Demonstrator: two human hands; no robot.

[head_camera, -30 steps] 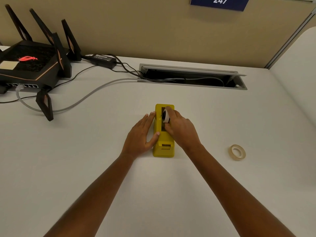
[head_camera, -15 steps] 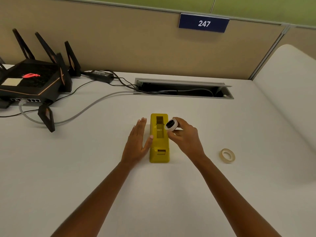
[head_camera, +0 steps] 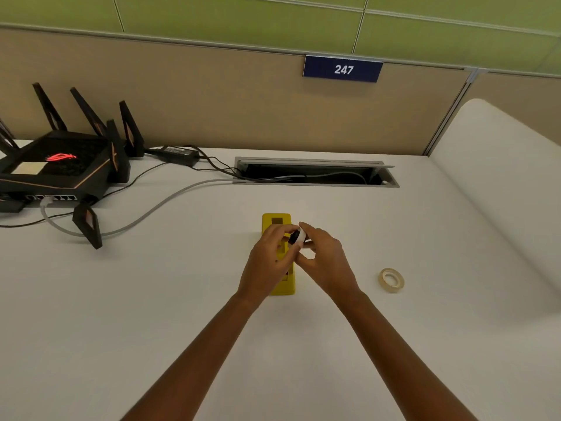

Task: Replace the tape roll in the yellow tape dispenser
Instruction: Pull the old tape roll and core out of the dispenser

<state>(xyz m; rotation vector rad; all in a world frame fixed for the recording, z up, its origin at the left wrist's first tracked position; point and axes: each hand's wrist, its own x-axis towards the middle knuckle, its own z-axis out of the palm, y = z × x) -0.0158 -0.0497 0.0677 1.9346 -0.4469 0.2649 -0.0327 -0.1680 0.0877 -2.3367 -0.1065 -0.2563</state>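
The yellow tape dispenser (head_camera: 277, 221) lies lengthwise on the white desk, its middle hidden behind my hands. Above it I hold a small white roll with a black hub (head_camera: 297, 237), lifted clear of the dispenser. My right hand (head_camera: 324, 259) grips the roll from the right. My left hand (head_camera: 268, 258) pinches the black hub from the left side. A full roll of clear tape (head_camera: 391, 279) lies flat on the desk to the right, apart from both hands.
A black router with antennas (head_camera: 60, 168) stands at the back left, with grey and black cables (head_camera: 158, 205) running to an open cable slot (head_camera: 315, 174) in the desk. A beige partition with a blue "247" sign (head_camera: 343, 69) closes the back.
My right hand pulled the white roll out of the dispenser and lifted it. My left hand left the dispenser's side and came up to the roll's hub. The camera tilted upward.
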